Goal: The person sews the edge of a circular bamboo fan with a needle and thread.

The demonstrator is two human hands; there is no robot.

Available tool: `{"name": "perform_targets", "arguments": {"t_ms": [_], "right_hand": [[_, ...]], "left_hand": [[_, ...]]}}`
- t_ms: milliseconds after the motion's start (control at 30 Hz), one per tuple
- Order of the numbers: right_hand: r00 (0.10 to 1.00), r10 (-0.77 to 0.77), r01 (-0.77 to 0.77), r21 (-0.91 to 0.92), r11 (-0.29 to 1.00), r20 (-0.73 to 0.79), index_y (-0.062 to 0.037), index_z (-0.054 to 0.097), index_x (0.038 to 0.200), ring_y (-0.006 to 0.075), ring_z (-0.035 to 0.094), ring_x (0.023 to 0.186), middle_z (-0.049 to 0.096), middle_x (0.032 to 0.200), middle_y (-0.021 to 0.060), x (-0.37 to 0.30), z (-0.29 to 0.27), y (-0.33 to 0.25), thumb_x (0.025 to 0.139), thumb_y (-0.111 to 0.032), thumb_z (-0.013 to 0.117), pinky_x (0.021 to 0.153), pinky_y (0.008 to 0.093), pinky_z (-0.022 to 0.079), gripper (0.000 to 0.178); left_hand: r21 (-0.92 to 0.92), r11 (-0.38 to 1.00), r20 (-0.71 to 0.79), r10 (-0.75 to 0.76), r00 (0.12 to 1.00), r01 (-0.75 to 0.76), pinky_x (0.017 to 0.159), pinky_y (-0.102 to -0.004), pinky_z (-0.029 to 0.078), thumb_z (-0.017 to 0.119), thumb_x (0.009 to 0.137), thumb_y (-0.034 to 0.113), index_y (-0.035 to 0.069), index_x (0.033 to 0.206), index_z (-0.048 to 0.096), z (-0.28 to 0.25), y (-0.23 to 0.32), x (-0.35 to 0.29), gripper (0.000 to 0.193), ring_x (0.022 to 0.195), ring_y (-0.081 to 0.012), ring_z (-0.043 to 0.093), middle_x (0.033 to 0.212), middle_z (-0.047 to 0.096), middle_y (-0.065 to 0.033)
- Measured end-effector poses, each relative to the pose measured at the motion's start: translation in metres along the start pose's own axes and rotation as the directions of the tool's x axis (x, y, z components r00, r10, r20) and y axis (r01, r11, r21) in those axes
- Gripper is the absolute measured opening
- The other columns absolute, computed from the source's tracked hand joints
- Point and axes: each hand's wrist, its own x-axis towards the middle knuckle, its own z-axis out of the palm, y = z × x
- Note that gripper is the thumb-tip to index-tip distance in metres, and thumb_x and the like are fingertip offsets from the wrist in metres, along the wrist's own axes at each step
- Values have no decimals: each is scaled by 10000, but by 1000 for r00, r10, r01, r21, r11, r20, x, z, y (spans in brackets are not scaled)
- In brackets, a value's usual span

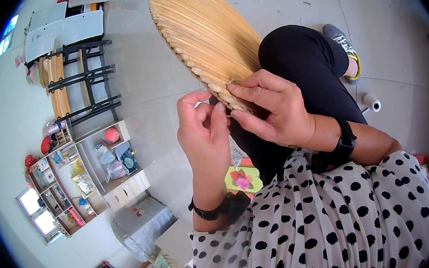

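A long oval straw piece [204, 26], pale gold with a braided edge along its left side, slants from my lap up to the top of the view. My right hand [279, 107] grips its near end, thumb below and fingers on the straw. Close by on the left, my left hand [201, 130] is closed in a pinch beside the braided edge. A thin pale strand [229, 115] shows between the two thumbs. Whatever lies inside the left pinch is too small and hidden to name.
My dark-trousered knee [302, 48] is bent under the straw piece. Bits of straw lie on the tiled floor [391, 34]. A white roll-shaped thing [371, 102] is right of my leg. Shelves [81, 172], a cloth-covered box [143, 226] and black metal frames [85, 82] stand left.
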Motion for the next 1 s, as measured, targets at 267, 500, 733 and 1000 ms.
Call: {"name": "perform_targets", "arguments": {"t_ms": [267, 500, 733, 1000], "right_hand": [[999, -25, 26, 37, 999, -23, 19, 725, 1050, 259, 641, 729, 637, 887, 108, -7, 12, 3, 726, -70, 797, 618, 334, 538, 343], [994, -110, 111, -31, 993, 20, 21, 716, 1036, 257, 636, 752, 636, 893, 97, -12, 29, -1, 715, -95, 800, 635, 339, 539, 352], [991, -115, 117, -23, 993, 72, 22, 693, 1080, 262, 631, 788, 610, 922, 94, -15, 33, -3, 717, -109, 788, 665, 349, 542, 397], [989, -112, 111, 10, 994, 95, 28, 686, 1092, 271, 629, 806, 605, 943, 101, -16, 29, -3, 674, -104, 781, 686, 351, 546, 449]], "left_hand": [[-109, 994, -74, -22, 997, 14, 534, -189, 337, 546, 991, 134, 30, 1129, 501, 0, 0, -2, 178, 602, -49, 455, 687, 531, 1], [195, 975, -246, -60, 967, 110, 548, -269, 424, 600, 982, 234, -14, 1077, 514, 1, -2, 0, 279, 568, -115, 569, 631, 649, -89], [192, 970, -322, -83, 943, 150, 500, -215, 329, 642, 972, 232, -22, 1019, 545, 2, -12, -3, 276, 609, -39, 497, 684, 638, -72], [184, 971, -361, -76, 929, 151, 548, -230, 397, 646, 962, 219, -19, 1012, 547, 7, -9, -4, 263, 642, -68, 554, 706, 663, -95]]}}
